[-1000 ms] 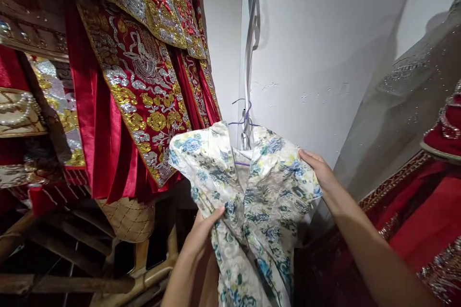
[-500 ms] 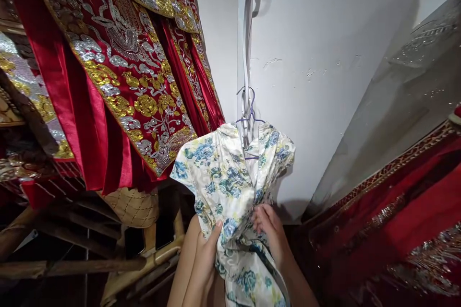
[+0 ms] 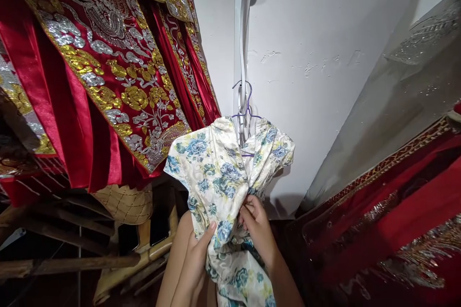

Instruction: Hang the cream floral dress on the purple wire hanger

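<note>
A white dress with blue and yellow flowers (image 3: pixel 219 177) hangs on a purple hanger (image 3: pixel 248 111), its lower part bunched over the person's lap. My left hand (image 3: pixel 202 249) holds the left side of the dress at the waist, thumb on the front and the other fingers hidden behind the cloth. At the front overlap, my right hand (image 3: pixel 255 220) has its fingers curled together on the fabric near the waist. Its fingertips are partly hidden.
Red costumes with gold and silver sequins (image 3: pixel 135 98) hang at the left, above bamboo furniture (image 3: pixel 151 254). More red cloth (image 3: pixel 406 216) lies to the right. A white strap (image 3: pixel 242 33) runs down the pale wall (image 3: pixel 298 105).
My right hand has moved slightly left and up, and its fingers have closed on the dress front. The view has shifted a little, so the dress sits slightly further left.
</note>
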Demonstrator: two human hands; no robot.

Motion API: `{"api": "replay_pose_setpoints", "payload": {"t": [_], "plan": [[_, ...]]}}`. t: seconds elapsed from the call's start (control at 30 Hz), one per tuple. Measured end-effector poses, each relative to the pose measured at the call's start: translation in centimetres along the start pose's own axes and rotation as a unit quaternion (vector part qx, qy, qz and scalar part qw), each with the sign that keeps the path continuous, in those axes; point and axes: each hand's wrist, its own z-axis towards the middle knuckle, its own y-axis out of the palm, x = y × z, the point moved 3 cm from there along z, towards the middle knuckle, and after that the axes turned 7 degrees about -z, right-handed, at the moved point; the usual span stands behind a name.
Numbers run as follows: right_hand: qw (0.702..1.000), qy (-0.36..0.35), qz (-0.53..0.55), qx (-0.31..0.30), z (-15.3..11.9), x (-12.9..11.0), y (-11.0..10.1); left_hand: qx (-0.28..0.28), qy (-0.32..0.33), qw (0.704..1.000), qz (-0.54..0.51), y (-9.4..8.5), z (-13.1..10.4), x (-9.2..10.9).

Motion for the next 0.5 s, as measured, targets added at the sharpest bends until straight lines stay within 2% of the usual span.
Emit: {"api": "replay_pose_setpoints", "payload": {"t": [0.13, 0.23, 0.3, 0.37, 0.43, 0.47, 0.5], "plan": [[0.999, -0.023, -0.005, 0.038, -0.2, -0.1, 0.2, 0.004, 0.003, 1.000, -0.021, 0.5, -0.3, -0.1], [0.994, -0.045, -0.048, 0.092, -0.5, -0.5, -0.5, -0.005, 0.027, 0.999, -0.024, 0.7, 0.0, 0.1], [0.986, -0.054, -0.094, 0.127, -0.8, -0.8, -1.1, 0.030, 0.059, 0.998, -0.018, 0.2, 0.6, 0.1], [0.980, -0.058, -0.113, 0.150, -1.1, -0.9, -1.6, 0.101, 0.117, 0.988, -0.012, -0.6, 1.1, -0.2], [0.979, -0.061, -0.092, 0.173, -1.5, -1.0, -1.8, 0.175, 0.219, 0.960, 0.005, -0.9, 1.0, -0.3], [0.977, -0.063, -0.075, 0.189, -1.8, -1.0, -1.8, 0.195, 0.283, 0.939, 0.022, -0.7, 0.7, -0.3], [0.974, -0.068, -0.058, 0.209, -2.1, -1.0, -1.8, 0.191, 0.338, 0.920, 0.051, -0.1, 0.2, -0.3]]}}
